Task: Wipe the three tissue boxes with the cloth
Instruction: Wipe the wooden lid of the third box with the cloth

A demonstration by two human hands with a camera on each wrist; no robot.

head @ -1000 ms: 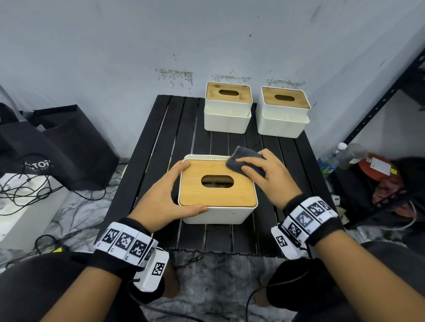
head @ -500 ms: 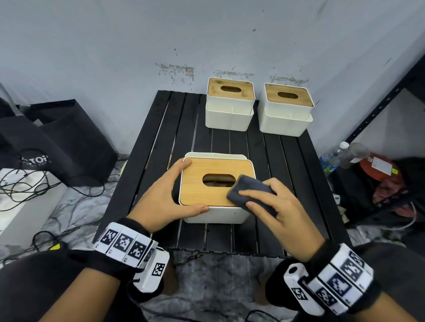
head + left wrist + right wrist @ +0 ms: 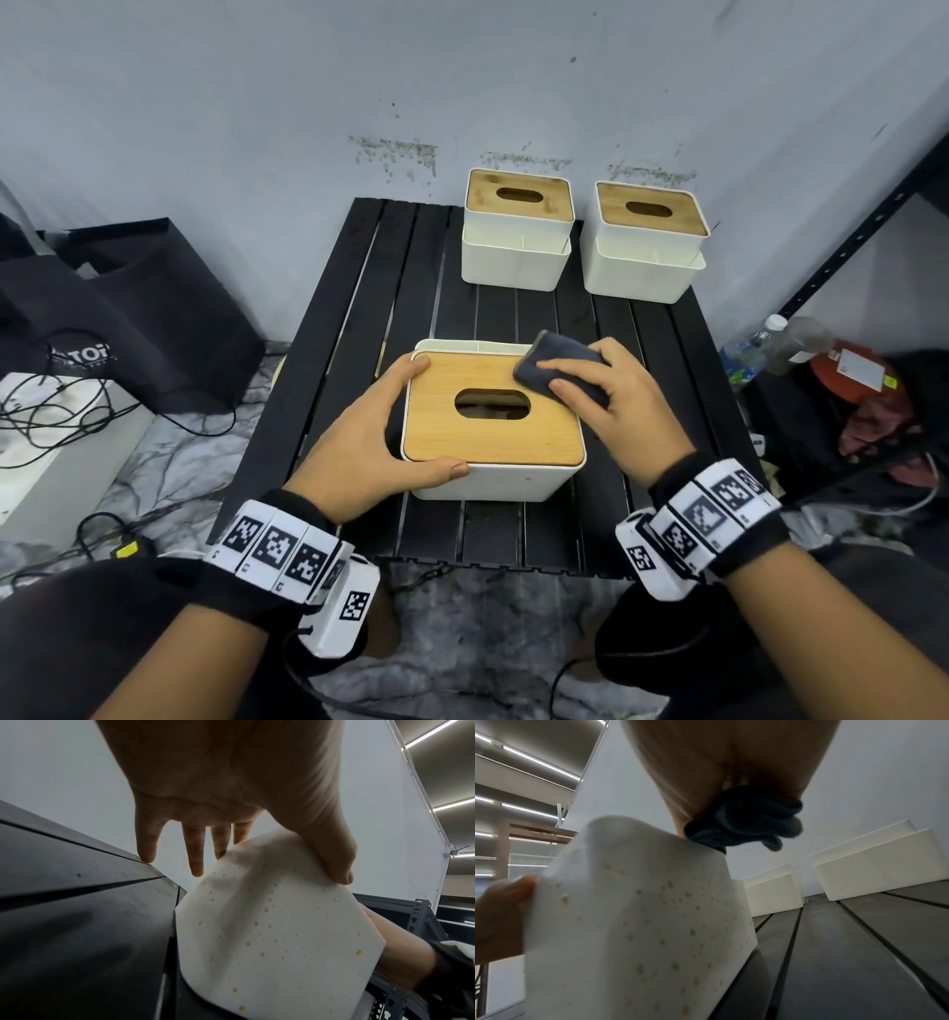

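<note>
The left hand [image 3: 359,442] clasps the near white bamboo-lidded tissue box [image 3: 493,426]; the right hand [image 3: 624,406] presses a folded dark grey cloth [image 3: 560,370], fingers curled round it, onto the lid's far right corner.

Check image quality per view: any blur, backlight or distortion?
Head view: sharp, evenly lit, wide-angle bending at the edges. Left wrist: left hand backlit, dark against the wall, table soft. Right wrist: cloth and near tissue box blurred, ceiling lights glaring.
</note>
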